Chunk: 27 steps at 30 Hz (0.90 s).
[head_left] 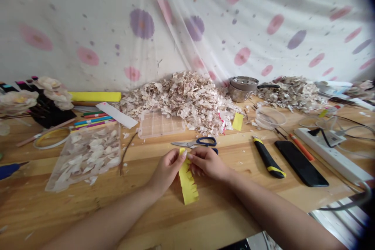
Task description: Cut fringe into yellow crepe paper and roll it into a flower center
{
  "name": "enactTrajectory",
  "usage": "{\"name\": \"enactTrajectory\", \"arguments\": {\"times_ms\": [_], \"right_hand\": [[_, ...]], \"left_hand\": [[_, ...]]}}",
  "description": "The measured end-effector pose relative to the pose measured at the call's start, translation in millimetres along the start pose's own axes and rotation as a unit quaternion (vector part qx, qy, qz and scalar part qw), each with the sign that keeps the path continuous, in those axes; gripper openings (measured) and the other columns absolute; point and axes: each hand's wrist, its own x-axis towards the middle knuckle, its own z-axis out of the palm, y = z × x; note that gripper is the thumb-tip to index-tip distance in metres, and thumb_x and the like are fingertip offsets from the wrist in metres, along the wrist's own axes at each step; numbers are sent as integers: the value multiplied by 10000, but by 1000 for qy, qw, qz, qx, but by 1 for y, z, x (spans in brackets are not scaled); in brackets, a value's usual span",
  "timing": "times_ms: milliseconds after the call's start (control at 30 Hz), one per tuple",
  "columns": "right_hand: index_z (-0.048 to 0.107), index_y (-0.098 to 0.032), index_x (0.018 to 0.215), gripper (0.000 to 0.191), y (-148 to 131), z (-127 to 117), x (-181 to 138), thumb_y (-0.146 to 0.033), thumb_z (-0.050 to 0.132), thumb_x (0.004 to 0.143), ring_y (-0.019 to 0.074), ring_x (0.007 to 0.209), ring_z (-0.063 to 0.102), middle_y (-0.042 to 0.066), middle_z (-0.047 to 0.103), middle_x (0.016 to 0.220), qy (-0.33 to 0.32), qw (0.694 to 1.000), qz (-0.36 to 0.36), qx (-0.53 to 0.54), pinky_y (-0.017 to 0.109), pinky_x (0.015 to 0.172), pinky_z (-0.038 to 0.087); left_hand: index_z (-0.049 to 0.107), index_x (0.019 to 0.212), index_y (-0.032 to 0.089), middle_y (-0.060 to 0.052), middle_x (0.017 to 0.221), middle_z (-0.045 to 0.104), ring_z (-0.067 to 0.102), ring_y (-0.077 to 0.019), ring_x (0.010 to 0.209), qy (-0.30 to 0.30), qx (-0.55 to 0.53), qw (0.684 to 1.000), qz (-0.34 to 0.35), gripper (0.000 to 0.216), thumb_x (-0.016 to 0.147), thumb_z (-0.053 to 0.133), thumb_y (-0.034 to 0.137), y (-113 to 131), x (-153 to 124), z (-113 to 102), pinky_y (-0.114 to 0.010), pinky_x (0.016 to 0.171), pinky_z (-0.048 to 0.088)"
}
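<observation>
A yellow paper strip (187,187), its right edge cut into a fringe, hangs down between my two hands above the wooden table. My left hand (168,168) pinches its upper end between thumb and fingers. Close beside it, the thumb and fingers of my right hand (209,163) are closed on the fringed edge near the top. Just behind my hands lies a pair of scissors (187,144) with dark blue handles, partly covered by my right hand.
Behind are a large heap of pale flakes (187,97) and a clear divided tray (159,124). A flake-filled tray (88,152) and pens (93,120) lie left. Rightward sit a utility knife (267,158), a black phone (301,163) and a power strip (331,154).
</observation>
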Motion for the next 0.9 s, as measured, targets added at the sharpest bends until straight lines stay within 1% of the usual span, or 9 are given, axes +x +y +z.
{"name": "enactTrajectory", "arguments": {"times_ms": [67, 167, 300, 400, 533, 667, 733, 800, 900], "right_hand": [[506, -168, 684, 448, 1, -1, 1, -602, 533, 792, 67, 393, 412, -19, 529, 532, -12, 999, 7, 32, 188, 378, 309], [515, -164, 681, 425, 2, -2, 2, -566, 525, 817, 69, 427, 425, -24, 508, 535, -8, 1000, -15, 15, 189, 410, 325], [577, -150, 773, 284, 1, -4, 2, -413, 521, 865, 81, 478, 446, -32, 493, 547, 4, 996, -67, -53, 201, 471, 355], [601, -144, 819, 219, 1, -6, 2, -336, 512, 874, 85, 499, 451, -27, 506, 571, 5, 993, -90, -79, 211, 497, 363], [622, -146, 867, 185, 1, -8, 1, -300, 519, 874, 92, 538, 464, -15, 530, 617, 17, 988, -111, -104, 219, 520, 371], [630, -150, 902, 198, -1, -11, 1, -327, 551, 864, 97, 582, 487, 2, 566, 686, 23, 989, -107, -101, 215, 534, 383], [614, -147, 843, 245, -2, -12, 1, -385, 560, 858, 86, 546, 479, -11, 550, 642, 24, 993, -91, -71, 199, 500, 380], [564, -153, 742, 329, -3, -11, 3, -463, 553, 849, 69, 459, 454, -34, 517, 558, 22, 999, -46, -19, 177, 423, 358], [512, -152, 639, 446, -8, -11, 5, -518, 454, 887, 62, 357, 452, -22, 543, 496, -16, 993, 94, 75, 154, 319, 329]], "left_hand": [[528, 795, 170, 27, 664, 519, 486, -133, 618, -22, -41, 999, -7, 307, 820, 556, 475, 1, 0, 0, -222, 564, 396], [527, 798, 175, 17, 698, 547, 508, -144, 661, -30, -80, 996, -10, 295, 820, 554, 468, -1, 1, 0, -239, 623, 420], [530, 781, 178, 15, 712, 545, 506, -151, 691, -29, -81, 996, -8, 276, 823, 561, 449, -6, 2, 0, -248, 659, 418], [526, 767, 180, 18, 701, 538, 500, -151, 685, -24, -80, 996, -7, 263, 829, 561, 434, -8, 2, 0, -254, 669, 412], [546, 809, 180, 3, 731, 579, 525, -164, 708, -27, -82, 996, -8, 254, 834, 552, 433, -6, 3, 0, -268, 686, 420], [554, 849, 180, -12, 776, 615, 557, -181, 746, -34, -77, 996, -12, 265, 831, 548, 445, -3, 2, 1, -281, 707, 435], [548, 835, 178, -10, 758, 607, 556, -176, 723, -37, -66, 997, -16, 267, 834, 544, 445, -3, 2, 0, -275, 679, 434], [541, 817, 176, -7, 739, 598, 550, -170, 695, -42, -54, 997, -17, 266, 839, 536, 441, -3, 2, 0, -271, 658, 434], [537, 804, 175, -11, 747, 605, 551, -171, 708, -48, -27, 998, -1, 263, 859, 504, 430, -3, 1, 0, -279, 681, 441]]}}
